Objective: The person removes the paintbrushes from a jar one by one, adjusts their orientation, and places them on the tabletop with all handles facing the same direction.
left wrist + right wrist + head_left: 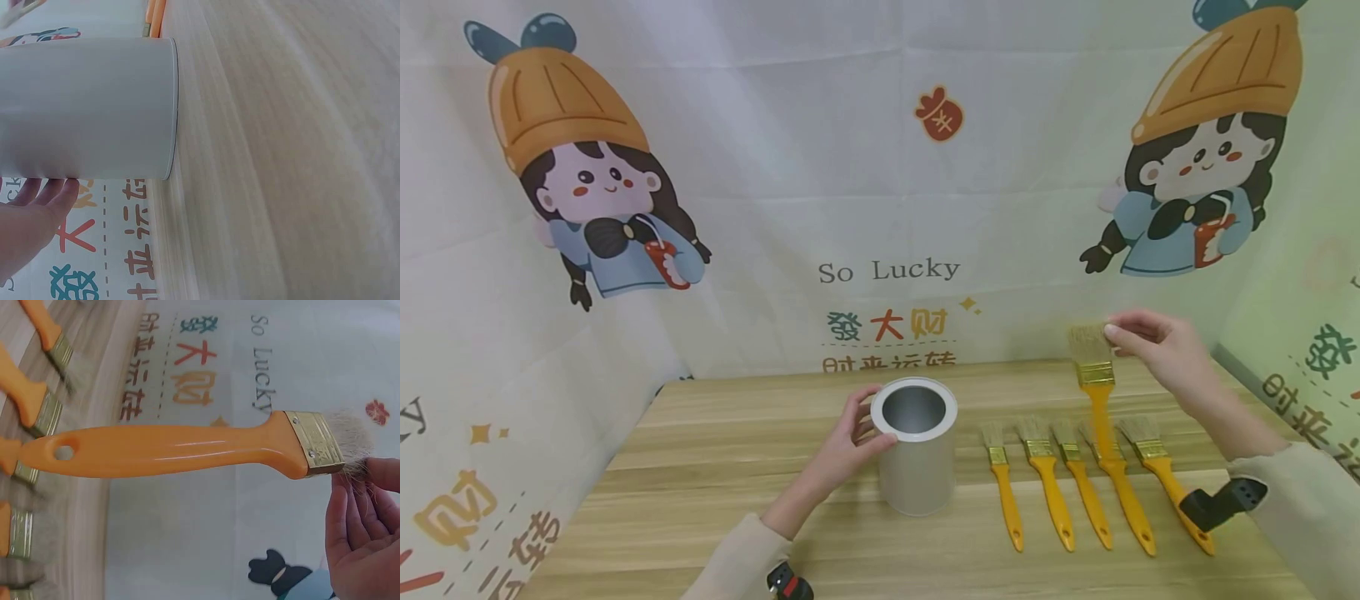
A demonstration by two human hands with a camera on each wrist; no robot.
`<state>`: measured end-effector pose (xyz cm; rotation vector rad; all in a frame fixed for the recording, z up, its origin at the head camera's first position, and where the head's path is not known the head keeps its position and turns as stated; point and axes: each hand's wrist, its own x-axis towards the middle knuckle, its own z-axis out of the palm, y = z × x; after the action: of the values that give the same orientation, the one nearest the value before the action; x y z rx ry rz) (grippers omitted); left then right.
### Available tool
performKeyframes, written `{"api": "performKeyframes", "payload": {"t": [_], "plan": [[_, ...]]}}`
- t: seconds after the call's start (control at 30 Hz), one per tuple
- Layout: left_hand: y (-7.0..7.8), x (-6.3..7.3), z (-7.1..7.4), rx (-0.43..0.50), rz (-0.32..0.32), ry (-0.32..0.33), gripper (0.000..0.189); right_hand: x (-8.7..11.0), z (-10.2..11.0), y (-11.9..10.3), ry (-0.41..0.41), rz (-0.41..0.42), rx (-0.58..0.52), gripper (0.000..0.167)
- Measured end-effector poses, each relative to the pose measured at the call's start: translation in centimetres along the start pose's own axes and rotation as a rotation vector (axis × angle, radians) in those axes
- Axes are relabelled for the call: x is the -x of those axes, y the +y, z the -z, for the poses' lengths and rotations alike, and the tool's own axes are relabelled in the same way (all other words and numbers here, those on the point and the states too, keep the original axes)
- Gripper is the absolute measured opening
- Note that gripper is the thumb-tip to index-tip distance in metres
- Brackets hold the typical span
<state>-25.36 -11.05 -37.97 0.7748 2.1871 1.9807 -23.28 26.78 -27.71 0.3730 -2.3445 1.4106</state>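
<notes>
A white-grey can (917, 471) stands upright on the wooden table, open at the top, with a dark inside. My left hand (852, 435) holds it from the left near the rim, thumb on the near side and fingers round the far side. In the left wrist view the fingers (64, 195) touch the wall of the can. Up in the air to the right, my right hand (1172, 354) pinches a paintbrush (187, 450) by its pale bristles. The orange handle hangs down, and the brass-coloured ferrule (1096, 374) sits just below the fingertips.
Several more orange-handled paintbrushes (1051, 497) lie in a row right of the can, bristles pointing away. The held brush partly covers one in the head view. A printed cloth (887, 208) hangs behind the wooden table (700, 467) and along both sides.
</notes>
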Motion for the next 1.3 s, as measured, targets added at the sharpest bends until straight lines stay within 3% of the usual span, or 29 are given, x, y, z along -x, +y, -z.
{"api": "performKeyframes", "payload": {"t": [0.17, 0.27, 0.63, 0.87, 1.13, 1.23, 1.3], "plan": [[-0.1, 0.0, 0.0, 0.0, -0.017, 0.003, 0.066, 0.4, 1.7, 0.9, -0.075, -0.096, 0.103, 0.041], [-0.1, 0.0, 0.0, 0.001, -0.024, 0.002, 0.067, 0.5, 2.6, 1.6, -0.116, -0.147, 0.101, 0.045], [-0.1, 0.0, 0.0, -0.004, -0.013, -0.005, 0.065, 0.2, 5.7, 6.9, -0.196, -0.215, 0.074, 0.047], [0.0, 0.1, -0.1, -0.005, -0.018, 0.005, 0.066, 0.3, 7.4, 9.6, -0.239, -0.255, 0.152, 0.049], [0.1, 0.2, -0.1, -0.007, -0.028, 0.001, 0.066, -1.1, 10.5, 23.3, -0.206, -0.34, 0.21, 0.062], [0.1, 0.2, -0.1, -0.011, -0.026, 0.003, 0.067, -0.9, 11.0, 25.8, -0.218, -0.331, 0.246, 0.065], [0.1, 0.2, 0.0, -0.013, -0.02, 0.004, 0.068, -0.5, 11.3, 25.9, -0.23, -0.353, 0.23, 0.064]]}}
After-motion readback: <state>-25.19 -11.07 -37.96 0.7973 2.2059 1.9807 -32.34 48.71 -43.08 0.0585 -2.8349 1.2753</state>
